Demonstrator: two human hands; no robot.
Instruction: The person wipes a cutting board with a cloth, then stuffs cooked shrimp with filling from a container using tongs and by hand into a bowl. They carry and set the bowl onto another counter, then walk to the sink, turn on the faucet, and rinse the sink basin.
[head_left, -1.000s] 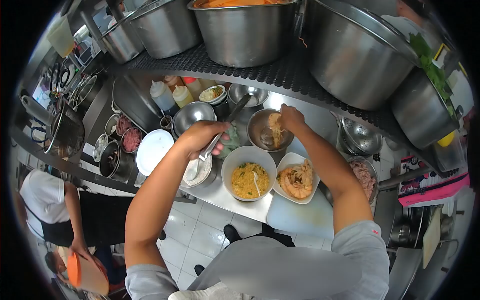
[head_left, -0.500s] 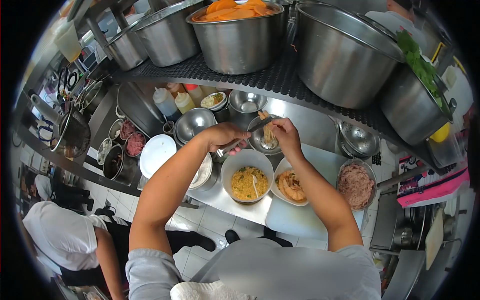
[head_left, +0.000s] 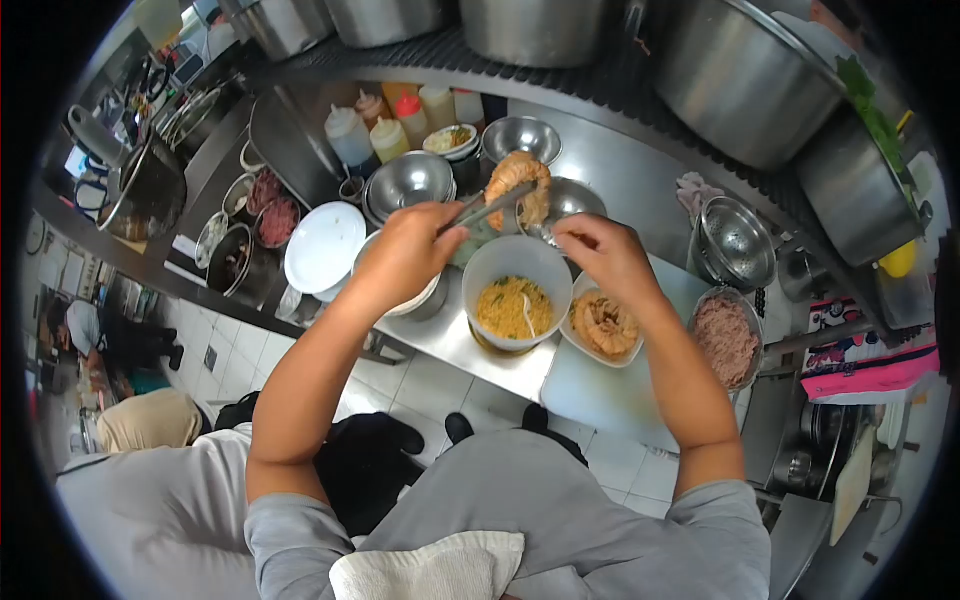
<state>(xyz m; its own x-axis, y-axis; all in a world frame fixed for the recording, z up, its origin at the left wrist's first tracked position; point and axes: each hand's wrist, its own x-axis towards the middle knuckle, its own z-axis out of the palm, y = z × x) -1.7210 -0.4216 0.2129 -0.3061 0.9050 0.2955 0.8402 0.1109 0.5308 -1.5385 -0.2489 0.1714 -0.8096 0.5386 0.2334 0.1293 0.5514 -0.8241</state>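
My left hand [head_left: 415, 240] is closed around metal tongs [head_left: 492, 207]. In their tips hangs a curled, orange-pink prawn [head_left: 518, 178], over the near-left side of a steel bowl [head_left: 577, 200]. My right hand [head_left: 605, 255] is apart from the prawn, in front of that bowl, with fingers curled together; whatever they hold, if anything, is hidden. Below the hands stands a white tub [head_left: 480, 270] of yellow minced mix [head_left: 512, 302] with a white spoon [head_left: 528, 315] in it. Beside it, under my right forearm, a smaller container [head_left: 590, 357] holds more prawns [head_left: 607, 325].
A white cutting board [head_left: 590, 400] lies at the right, near a bowl of pinkish minced meat [head_left: 727, 340] and steel colanders [head_left: 738, 240]. Squeeze bottles [head_left: 388, 140] and white plates [head_left: 325, 245] stand left. Large pots [head_left: 745, 80] crowd the overhead shelf [head_left: 600, 100]. A co-worker [head_left: 160, 500] is at my left.
The prawn, touched by my right hand before, is now raised in the tongs. My right hand has let go and drawn back toward me. The view has tilted down.
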